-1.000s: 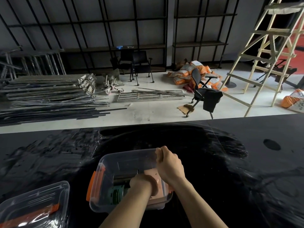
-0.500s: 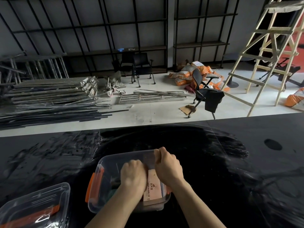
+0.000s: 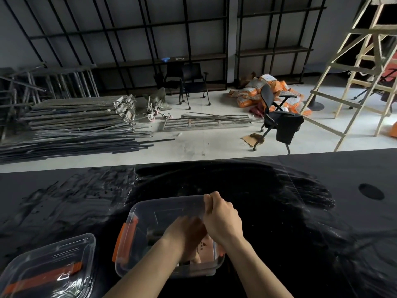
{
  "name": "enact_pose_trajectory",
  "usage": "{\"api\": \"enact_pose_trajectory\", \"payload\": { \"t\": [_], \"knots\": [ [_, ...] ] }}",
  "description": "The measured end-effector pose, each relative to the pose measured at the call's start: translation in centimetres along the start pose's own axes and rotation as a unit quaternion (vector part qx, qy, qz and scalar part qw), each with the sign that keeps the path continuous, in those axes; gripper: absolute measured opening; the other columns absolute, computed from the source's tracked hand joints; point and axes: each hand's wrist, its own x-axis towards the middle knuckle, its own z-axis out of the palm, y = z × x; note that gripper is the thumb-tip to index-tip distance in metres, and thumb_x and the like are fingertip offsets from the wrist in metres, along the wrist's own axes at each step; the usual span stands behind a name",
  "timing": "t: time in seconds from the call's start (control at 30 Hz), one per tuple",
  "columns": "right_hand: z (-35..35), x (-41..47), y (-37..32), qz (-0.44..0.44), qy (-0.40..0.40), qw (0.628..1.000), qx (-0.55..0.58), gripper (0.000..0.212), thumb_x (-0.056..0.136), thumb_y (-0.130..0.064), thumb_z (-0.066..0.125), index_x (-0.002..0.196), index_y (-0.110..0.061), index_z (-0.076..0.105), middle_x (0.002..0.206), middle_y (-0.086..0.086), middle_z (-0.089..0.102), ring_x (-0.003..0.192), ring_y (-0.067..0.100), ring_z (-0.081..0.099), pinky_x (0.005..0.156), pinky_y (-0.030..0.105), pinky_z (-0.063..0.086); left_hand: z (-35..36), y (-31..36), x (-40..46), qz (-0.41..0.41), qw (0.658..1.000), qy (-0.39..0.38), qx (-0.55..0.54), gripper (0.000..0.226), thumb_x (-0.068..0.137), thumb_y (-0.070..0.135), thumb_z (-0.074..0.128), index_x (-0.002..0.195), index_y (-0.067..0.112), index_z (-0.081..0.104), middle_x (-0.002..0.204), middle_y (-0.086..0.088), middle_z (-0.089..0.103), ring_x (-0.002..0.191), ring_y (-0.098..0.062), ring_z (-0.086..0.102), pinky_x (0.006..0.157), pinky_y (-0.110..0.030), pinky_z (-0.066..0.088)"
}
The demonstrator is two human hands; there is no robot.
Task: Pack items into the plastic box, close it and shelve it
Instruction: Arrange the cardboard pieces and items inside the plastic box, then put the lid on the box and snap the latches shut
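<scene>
A clear plastic box [image 3: 163,204] with an orange latch [image 3: 125,239] on its left end stands open on the black table [image 3: 300,222], near the front edge. My right hand [image 3: 223,220] is closed over the box's far right rim. My left hand [image 3: 184,235] is down inside the box and blurred, resting over the packed items. A pinkish carton [image 3: 205,249] shows just beside its fingers; whether the hand grips anything is unclear. Dark items lie underneath, mostly hidden. The box's clear lid [image 3: 49,267], with an orange handle, lies apart at the lower left.
Beyond the table's far edge, black metal shelving [image 3: 193,59] lines the back wall. On the floor are stacked metal bars [image 3: 75,125], an office chair [image 3: 279,123], orange sacks [image 3: 253,91] and a wooden ladder [image 3: 354,72] at right.
My left hand has shifted forward and to the right inside the box, over the pink carton, and is blurred from motion. My right hand has kept its hold on the rim.
</scene>
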Motion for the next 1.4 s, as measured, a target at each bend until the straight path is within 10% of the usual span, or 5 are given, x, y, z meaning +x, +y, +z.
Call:
{"api": "enact_pose_trajectory", "payload": {
  "t": [0.47, 0.67, 0.97, 1.13, 1.4],
  "knots": [
    [-0.5, 0.1, 1.9, -0.008, 0.03, 0.998, -0.046, 0.033, 0.105, -0.043, 0.031, 0.106, -0.022, 0.056, 0.092, -0.005, 0.062, 0.077, 0.02, 0.06, 0.068, 0.037, 0.051, 1.0, -0.1, -0.6, -0.034, 0.992, 0.062, -0.104, 0.044, 0.088, 0.031, 0.072, 0.131, 0.032, 0.06, 0.136, 0.002, 0.063, 0.126, -0.022, 0.06, 0.102, -0.038, 0.048],
    [-1.2, -1.6, 0.1, -0.2, 0.131, 0.954, -0.18, 0.021, 0.089, -0.02, 0.064, 0.11, -0.019, 0.066, 0.101, -0.001, 0.068, 0.086, 0.02, 0.064, 0.068, 0.029, 0.05, 1.6, -3.7, -3.4, -0.04, 0.985, 0.148, -0.08, 0.035, 0.097, 0.024, 0.062, 0.128, 0.04, 0.061, 0.131, 0.008, 0.065, 0.123, -0.016, 0.058, 0.107, -0.047, 0.046],
    [2.1, -2.3, -3.3, -0.066, -0.249, 0.887, -0.384, 0.034, 0.095, -0.013, 0.059, 0.129, -0.013, 0.063, 0.132, 0.01, 0.065, 0.119, 0.028, 0.063, 0.1, 0.04, 0.049, 1.9, -4.7, -5.2, 0.01, 0.989, 0.141, 0.035, 0.042, 0.1, 0.009, 0.055, 0.141, 0.019, 0.056, 0.144, -0.003, 0.053, 0.136, -0.024, 0.045, 0.109, -0.041, 0.035],
    [4.1, -2.2, -2.3, -0.01, -0.251, 0.903, -0.349, 0.021, 0.092, -0.01, 0.058, 0.109, -0.013, 0.069, 0.096, 0.004, 0.065, 0.074, 0.017, 0.058, 0.062, 0.028, 0.047, 3.3, -7.2, -6.4, 0.044, 0.976, 0.213, 0.032, 0.054, 0.094, -0.003, 0.055, 0.144, 0.019, 0.055, 0.153, 0.0, 0.049, 0.142, -0.025, 0.041, 0.117, -0.044, 0.032],
    [4.7, -2.1, -1.7, 0.011, -0.233, 0.908, -0.347, 0.01, 0.09, -0.02, 0.05, 0.087, -0.028, 0.056, 0.079, -0.009, 0.05, 0.07, 0.013, 0.054, 0.058, 0.028, 0.04, 5.2, -10.0, -9.2, -0.022, 0.974, 0.226, -0.018, 0.037, 0.104, 0.041, 0.047, 0.128, 0.02, 0.066, 0.14, -0.004, 0.064, 0.151, -0.019, 0.029, 0.127, -0.045, 0.008]
  ]
}}
